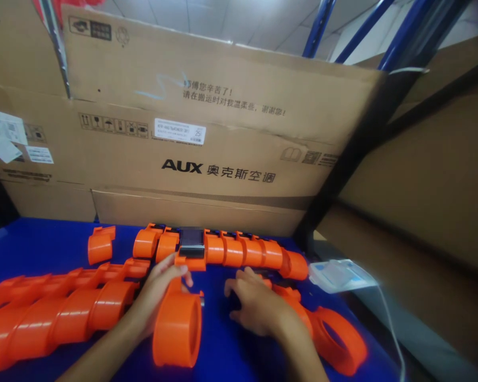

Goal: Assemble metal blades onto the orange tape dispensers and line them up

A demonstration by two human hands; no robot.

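My left hand point(157, 292) is closed around the top of an orange plastic ring segment point(178, 329) standing on the blue table point(43, 246). My right hand point(255, 305) rests with curled fingers on another orange ring piece point(336, 339); what its fingertips hold is hidden. Behind both hands lies a chain of joined orange segments point(239, 250) with a dark grey part point(191, 243) in it.
A long row of linked orange segments point(51, 310) lies at the left, and a single orange piece point(101, 245) sits behind it. Large cardboard boxes point(207, 154) wall off the back. A white and blue device point(338, 275) with a cable lies at the right edge.
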